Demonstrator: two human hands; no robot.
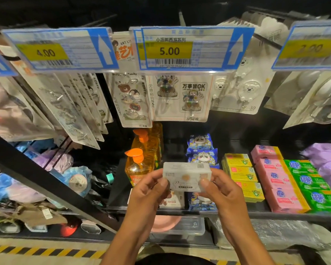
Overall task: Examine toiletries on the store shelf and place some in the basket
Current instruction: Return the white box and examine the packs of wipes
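Left hand point(151, 186) and right hand point(221, 185) both pinch the white soap pack point(187, 176), 1 on each short end, thumbs on its printed face, holding it level in front of the shelf point(275, 214). Looks like the examine step: label faces the camera, orange pump bottles point(141, 163) just beyond the left hand, pink and green soap bars point(281, 188) off to the right hand's side. No basket in view, so the next move likely needs 1 hand to take the pack and carry it down and back out of frame.

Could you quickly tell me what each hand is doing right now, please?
Left hand: grips the left end of the white soap pack.
Right hand: grips its right end.
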